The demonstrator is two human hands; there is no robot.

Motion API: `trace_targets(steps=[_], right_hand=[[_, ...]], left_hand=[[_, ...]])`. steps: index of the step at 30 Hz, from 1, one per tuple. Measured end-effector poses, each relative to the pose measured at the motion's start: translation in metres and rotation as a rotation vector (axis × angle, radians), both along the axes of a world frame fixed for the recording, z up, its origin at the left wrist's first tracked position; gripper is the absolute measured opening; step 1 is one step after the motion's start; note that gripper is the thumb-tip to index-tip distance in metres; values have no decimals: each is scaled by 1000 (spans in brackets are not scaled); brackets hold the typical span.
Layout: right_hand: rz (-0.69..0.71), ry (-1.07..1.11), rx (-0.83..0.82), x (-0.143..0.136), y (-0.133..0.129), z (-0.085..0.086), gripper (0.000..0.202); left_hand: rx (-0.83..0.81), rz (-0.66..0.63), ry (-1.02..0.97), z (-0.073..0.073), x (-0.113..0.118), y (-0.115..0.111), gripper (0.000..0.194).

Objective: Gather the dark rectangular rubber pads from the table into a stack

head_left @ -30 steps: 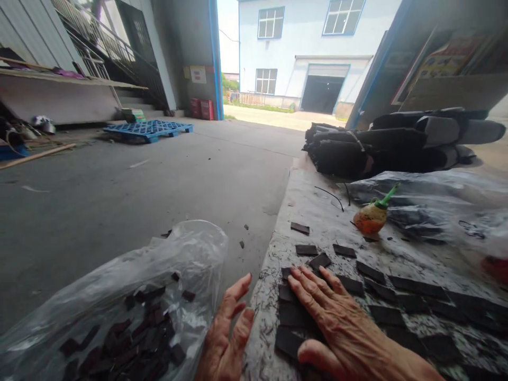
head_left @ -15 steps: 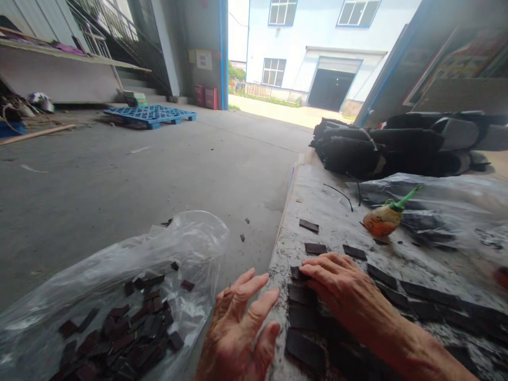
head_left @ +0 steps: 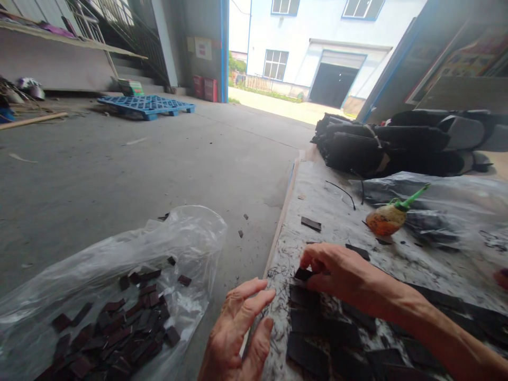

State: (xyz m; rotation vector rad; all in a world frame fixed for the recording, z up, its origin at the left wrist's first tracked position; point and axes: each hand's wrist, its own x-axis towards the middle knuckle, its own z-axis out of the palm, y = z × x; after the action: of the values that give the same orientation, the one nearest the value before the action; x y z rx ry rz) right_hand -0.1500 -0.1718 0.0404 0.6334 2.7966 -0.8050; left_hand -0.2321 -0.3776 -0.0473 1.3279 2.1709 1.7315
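A: What is the condition of the right hand (head_left: 337, 272)?

B: Its grip is narrow, with the fingers curled down over a dark strip (head_left: 304, 274). The fingertips press on that strip; whether they have it pinched or only pinned to the surface (head_left: 317, 209) cannot be told.

A: Where does the strip lie?

B: Under the fingertips of the right grip, at the near left edge of the surface. More dark strips (head_left: 313, 323) lie in rows just below and behind the grip, toward the person. One loose strip (head_left: 310, 224) lies beyond the grip, well apart.

A: And the left hand (head_left: 236, 338)?

B: Its grip is wide, the fingers spread and slightly bent, and it holds nothing. It sits at the surface's edge, near the right grip but not touching it.

A: What lies beside the left grip?

B: A clear plastic bag (head_left: 119, 275), to its left on the floor, contains a heap of small dark pieces (head_left: 115, 330).

A: Anything beyond the right grip?

B: An orange bottle with a green nozzle (head_left: 391, 216) lies on its side, well apart, and black rolls (head_left: 397, 143) are stacked farther back.
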Motion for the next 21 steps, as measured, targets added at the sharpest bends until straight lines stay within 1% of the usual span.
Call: trace_targets(steps=[3, 4, 6, 9, 11, 16, 19, 21], right_hand=[[-81, 52, -101, 8, -5, 6, 6], [-85, 59, -140, 11, -7, 8, 5], [-43, 35, -172, 14, -14, 9, 4], [-1, -65, -114, 12, -24, 6, 22], [-8, -104, -42, 8, -29, 3, 27], [17, -95, 44, 3, -33, 2, 17], [-8, -56, 4, 6, -33, 2, 12], [-52, -12, -77, 10, -32, 2, 9]], left_hand=[[14, -2, -24, 0, 1, 2, 25], [13, -6, -34, 1, 1, 2, 25], [8, -10, -52, 2, 2, 3, 26], [4, -11, -78, 4, 2, 2, 26], [0, -16, -89, 5, 2, 0, 26], [7, -22, -112, 4, 2, -3, 27], [16, -18, -143, 4, 3, -3, 25], [16, -19, -157, 3, 2, -3, 25]])
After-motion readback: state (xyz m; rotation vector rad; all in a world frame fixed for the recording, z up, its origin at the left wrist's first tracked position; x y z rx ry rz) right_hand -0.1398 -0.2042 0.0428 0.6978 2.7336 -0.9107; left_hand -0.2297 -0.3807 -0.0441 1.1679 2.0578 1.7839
